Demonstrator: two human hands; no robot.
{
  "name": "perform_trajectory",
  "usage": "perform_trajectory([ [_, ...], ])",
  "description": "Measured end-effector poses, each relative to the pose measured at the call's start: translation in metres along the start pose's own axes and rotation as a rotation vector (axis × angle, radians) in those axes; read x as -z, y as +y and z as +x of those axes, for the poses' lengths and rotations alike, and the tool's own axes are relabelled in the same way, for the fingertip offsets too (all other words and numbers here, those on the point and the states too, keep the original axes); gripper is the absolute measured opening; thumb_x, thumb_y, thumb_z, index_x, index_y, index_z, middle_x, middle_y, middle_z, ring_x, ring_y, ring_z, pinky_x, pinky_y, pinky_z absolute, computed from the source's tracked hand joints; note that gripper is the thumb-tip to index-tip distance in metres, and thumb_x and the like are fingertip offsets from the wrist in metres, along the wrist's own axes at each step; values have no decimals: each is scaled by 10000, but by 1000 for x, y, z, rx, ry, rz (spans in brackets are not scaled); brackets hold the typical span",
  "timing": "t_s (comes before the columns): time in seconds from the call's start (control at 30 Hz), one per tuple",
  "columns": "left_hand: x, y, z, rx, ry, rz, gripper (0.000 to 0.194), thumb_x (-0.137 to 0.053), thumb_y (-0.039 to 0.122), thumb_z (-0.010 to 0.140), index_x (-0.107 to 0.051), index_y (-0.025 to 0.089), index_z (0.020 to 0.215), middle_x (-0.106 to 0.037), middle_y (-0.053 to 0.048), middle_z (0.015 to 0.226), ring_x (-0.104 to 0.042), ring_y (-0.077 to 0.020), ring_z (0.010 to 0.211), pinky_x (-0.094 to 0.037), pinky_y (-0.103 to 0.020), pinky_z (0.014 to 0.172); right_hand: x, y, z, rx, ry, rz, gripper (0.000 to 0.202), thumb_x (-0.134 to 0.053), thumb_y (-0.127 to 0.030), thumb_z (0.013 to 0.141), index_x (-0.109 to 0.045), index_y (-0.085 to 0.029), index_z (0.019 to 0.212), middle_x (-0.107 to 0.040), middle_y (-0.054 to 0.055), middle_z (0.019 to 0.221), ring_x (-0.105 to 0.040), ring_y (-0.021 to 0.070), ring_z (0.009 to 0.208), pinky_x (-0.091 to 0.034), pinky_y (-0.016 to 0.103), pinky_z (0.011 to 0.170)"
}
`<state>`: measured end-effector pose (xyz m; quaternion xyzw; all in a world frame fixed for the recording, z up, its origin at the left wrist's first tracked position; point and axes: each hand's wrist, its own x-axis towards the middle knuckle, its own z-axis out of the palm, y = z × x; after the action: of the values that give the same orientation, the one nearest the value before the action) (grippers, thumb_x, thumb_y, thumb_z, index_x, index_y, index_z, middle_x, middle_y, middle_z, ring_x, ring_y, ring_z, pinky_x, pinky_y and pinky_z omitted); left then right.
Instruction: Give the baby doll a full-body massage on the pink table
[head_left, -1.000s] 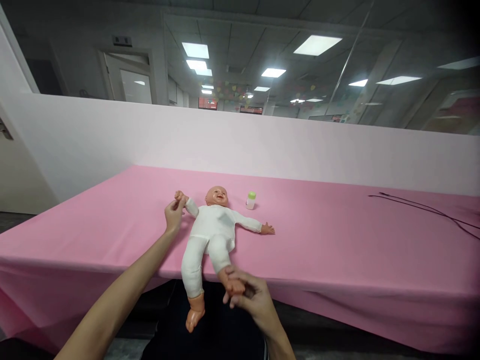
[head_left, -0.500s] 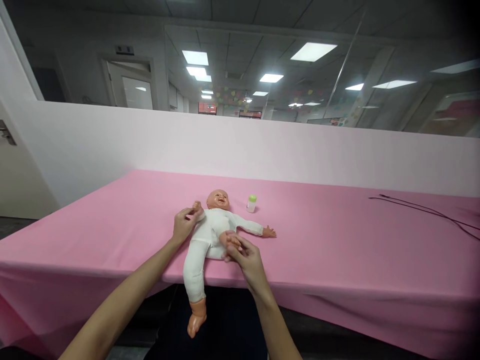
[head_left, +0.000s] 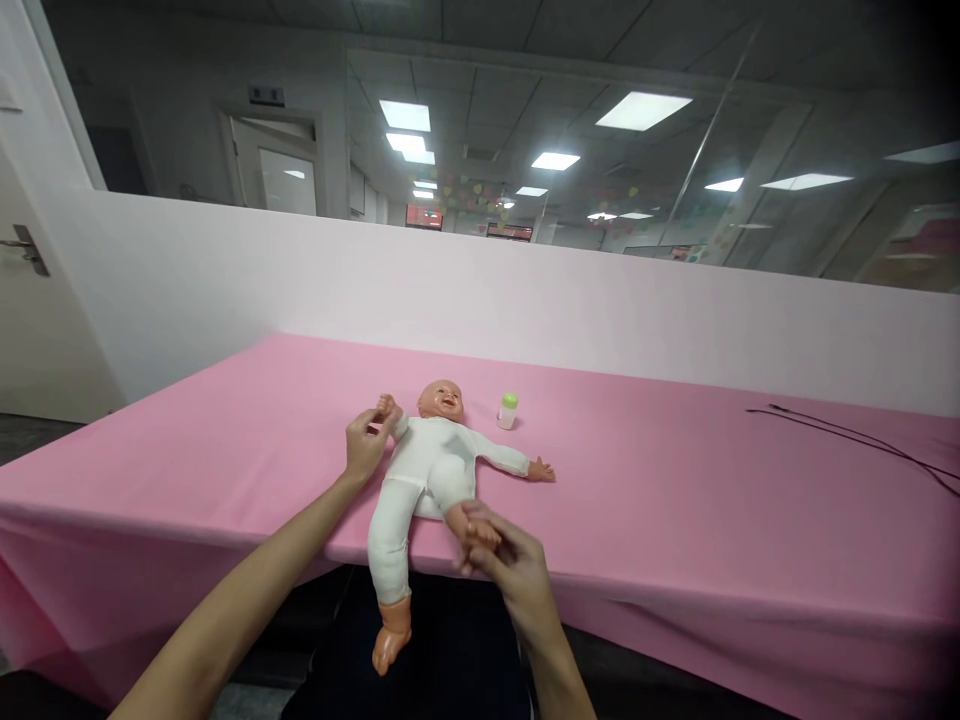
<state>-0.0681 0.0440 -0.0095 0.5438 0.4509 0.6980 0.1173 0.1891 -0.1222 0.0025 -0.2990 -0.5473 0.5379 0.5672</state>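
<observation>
A baby doll (head_left: 427, 455) in a white suit lies on its back on the pink-covered table (head_left: 660, 480), head toward the wall. My left hand (head_left: 367, 443) is closed on the doll's raised hand at the left. With fingers wrapped round it, my right hand (head_left: 508, 560) holds the doll's bent-up foot near the front edge. The doll's other leg hangs over that edge, its bare foot pointing down. Its other arm lies stretched out to the right on the cloth. Beside the doll's head stands a small bottle (head_left: 508, 411) with a green cap.
Thin black cables (head_left: 862, 440) lie on the table at the right. Behind the table runs a white wall (head_left: 450, 290) with a window above it. A door with a metal handle (head_left: 30, 250) is at the far left.
My right hand has moved down and slightly right, drawing the doll's foot with it toward the front edge. My left hand still holds the doll's hand. The view has shifted slightly.
</observation>
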Motion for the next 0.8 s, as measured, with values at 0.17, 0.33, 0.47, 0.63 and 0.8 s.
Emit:
perform_trajectory([
  [0.17,3,4,-12,-397,-363,233,189,-708,413,913,-759,232,913,-743,-52,820,-637,-197,735,-502,-327,720,-20,-4,73,4,51,-37,429,-907,-429,745,-808,-175,1076,-779,73,1022,-718,161,639,-643,301,630],
  [0.33,2,2,-12,-269,-314,253,241,-678,461,939,-750,233,967,-748,-52,859,-645,-196,730,-503,-315,674,-17,1,72,4,112,-1,474,-899,-445,762,-786,-192,1146,-785,83,1042,-715,150,638,-616,273,613],
  [0.47,5,3,-3,-2,-19,159,549,-573,476,1003,-496,256,1500,-732,-76,1177,-698,-210,941,-543,-310,755,16,-3,8,-28,-73,11,369,-881,-402,811,-791,-263,1140,-616,136,1481,-758,173,742,-611,290,653],
  [0.63,22,-13,18,259,167,381,533,-472,411,1018,-469,198,1507,-659,-146,1330,-642,-269,1164,-506,-393,973,84,42,-66,-213,-583,210,696,-953,-546,658,-729,-397,1300,-330,102,1703,-673,378,1262,-583,449,939],
  [0.8,34,-29,23,473,76,885,471,-451,430,986,-666,127,1277,-706,-229,1214,-565,-436,1223,-426,-572,976,109,106,-76,-342,-715,277,769,-975,-601,560,-758,-380,1264,-352,100,1689,-432,399,1496,-394,518,1166],
])
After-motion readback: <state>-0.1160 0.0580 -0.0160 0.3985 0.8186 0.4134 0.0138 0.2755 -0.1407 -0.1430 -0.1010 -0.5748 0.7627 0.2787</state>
